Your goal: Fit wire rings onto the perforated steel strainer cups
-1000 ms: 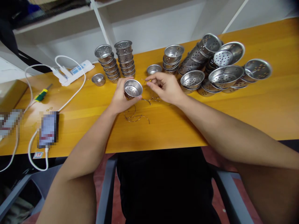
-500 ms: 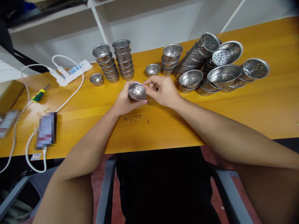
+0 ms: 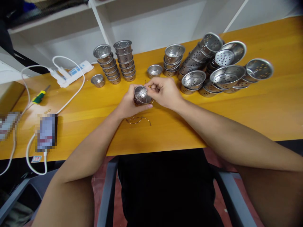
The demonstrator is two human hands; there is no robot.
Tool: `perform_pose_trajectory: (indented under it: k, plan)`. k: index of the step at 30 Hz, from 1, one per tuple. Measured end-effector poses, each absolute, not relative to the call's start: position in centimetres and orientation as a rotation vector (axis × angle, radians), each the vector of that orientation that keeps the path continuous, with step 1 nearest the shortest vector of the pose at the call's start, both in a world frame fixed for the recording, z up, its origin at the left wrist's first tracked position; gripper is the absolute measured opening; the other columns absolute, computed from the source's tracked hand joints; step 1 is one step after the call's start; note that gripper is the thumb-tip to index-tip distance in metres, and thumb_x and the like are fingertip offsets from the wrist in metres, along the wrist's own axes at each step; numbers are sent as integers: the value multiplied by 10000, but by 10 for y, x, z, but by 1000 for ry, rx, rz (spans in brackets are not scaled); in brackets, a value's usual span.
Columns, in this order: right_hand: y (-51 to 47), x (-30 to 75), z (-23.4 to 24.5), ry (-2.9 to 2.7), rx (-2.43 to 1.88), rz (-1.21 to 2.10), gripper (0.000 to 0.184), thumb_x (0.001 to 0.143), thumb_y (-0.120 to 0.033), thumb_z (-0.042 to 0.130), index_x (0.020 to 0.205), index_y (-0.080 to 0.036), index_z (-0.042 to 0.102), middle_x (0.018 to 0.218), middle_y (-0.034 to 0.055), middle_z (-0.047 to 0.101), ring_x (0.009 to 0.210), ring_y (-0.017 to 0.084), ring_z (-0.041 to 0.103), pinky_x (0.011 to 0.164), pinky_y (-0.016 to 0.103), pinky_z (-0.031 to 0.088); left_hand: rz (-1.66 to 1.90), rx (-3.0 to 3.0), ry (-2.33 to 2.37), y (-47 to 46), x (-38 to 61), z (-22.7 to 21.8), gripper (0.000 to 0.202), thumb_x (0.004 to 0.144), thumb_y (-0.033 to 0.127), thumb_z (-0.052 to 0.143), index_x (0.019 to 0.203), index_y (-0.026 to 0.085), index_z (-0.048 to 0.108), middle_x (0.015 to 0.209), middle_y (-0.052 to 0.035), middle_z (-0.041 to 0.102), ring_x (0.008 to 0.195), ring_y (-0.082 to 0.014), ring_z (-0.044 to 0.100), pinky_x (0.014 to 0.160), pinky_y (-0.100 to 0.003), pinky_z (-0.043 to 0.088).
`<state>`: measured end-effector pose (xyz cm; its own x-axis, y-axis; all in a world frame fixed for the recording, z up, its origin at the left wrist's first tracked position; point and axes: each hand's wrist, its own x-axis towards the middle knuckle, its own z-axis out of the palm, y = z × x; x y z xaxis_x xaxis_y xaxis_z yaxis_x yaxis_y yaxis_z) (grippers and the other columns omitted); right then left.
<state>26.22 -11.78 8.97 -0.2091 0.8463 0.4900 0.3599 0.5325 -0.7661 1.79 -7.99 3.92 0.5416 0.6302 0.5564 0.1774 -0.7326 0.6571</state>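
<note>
My left hand (image 3: 129, 102) is wrapped round a small perforated metal cup (image 3: 141, 94), its open mouth tilted up toward me. At the cup's right rim, the thumb and forefinger of my right hand (image 3: 167, 91) are pinched together. Bits of thin wire show just above and below those fingertips, so the pinch appears to be on the wire; the exact contact is hidden. A loose coil of thin copper-coloured wire (image 3: 139, 120) lies on the table below my left hand. Behind my hands a single perforated cup (image 3: 154, 71) stands upright.
Two stacks of perforated cups (image 3: 123, 58) stand at the back left, beside a lone cup (image 3: 98, 80). Several leaning stacks (image 3: 201, 55) fill the right. A power strip (image 3: 75, 74), a screwdriver (image 3: 39, 96) and a phone on a cable (image 3: 46, 132) lie on the table's left.
The cup in my left hand has shifted slightly right and down, closer to the right fingertips. My right hand has barely moved and stays pinched at the rim.
</note>
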Motion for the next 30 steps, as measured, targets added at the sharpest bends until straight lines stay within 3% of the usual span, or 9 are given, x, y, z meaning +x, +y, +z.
perform_pose_trajectory:
  k: [3,7,9,12,15,18,22,30]
  plan:
    - [-116,257,85,-1759,-983,601,130,1067,-161,748,1133,-215,846,742,-51,534,675,162,493,718,350,444,1145,2240,687,-84,22,44,989,879,956,1009,1486,313,566,1387,-92,810,1213,-314,867,1008,-487,711]
    - [-112,251,77,-1709,-879,629,145,1012,-174,796,1138,-220,849,721,-62,517,632,147,462,653,318,417,1130,2197,791,-93,27,57,955,838,948,1031,1372,262,634,1258,-70,829,1090,-268,842,918,-416,671]
    - [-112,253,78,-1706,-790,703,60,1055,-262,827,1084,-212,842,736,-47,563,612,131,435,602,303,378,1120,2144,792,-94,28,61,919,821,928,1051,1315,253,672,1162,-42,823,985,-225,798,843,-374,633]
    - [-113,262,88,-1786,-638,898,298,1148,-495,890,1094,-207,837,801,-18,661,617,118,451,556,283,360,1059,1964,732,-91,24,62,855,821,932,1052,1205,243,723,1020,-11,782,837,-161,691,746,-327,562]
    - [-112,271,96,-1850,-503,1070,476,1109,-663,991,1138,-216,829,793,-36,646,638,117,480,558,273,382,978,1791,723,-85,18,60,844,829,973,1021,1135,233,755,956,-6,748,775,-133,625,703,-308,511]
    - [-110,272,97,-1830,-450,1151,553,1043,-714,1060,1107,-232,797,756,-61,602,628,118,468,557,279,383,953,1775,718,-80,13,59,857,820,973,1029,1156,227,774,994,-20,765,828,-146,666,748,-317,535]
    - [-109,269,93,-1770,-504,1203,605,1001,-761,1081,1056,-249,763,748,-58,610,624,129,492,556,295,393,1010,1871,647,-80,14,57,939,688,870,1167,1234,235,743,1100,-34,803,947,-189,745,850,-359,610]
    - [-110,267,91,-1773,-530,1215,647,967,-786,1097,1005,-245,744,745,-49,628,642,136,518,571,305,368,1044,1936,743,-81,14,53,901,758,859,1134,1259,238,715,1132,-49,822,977,-205,776,857,-389,649]
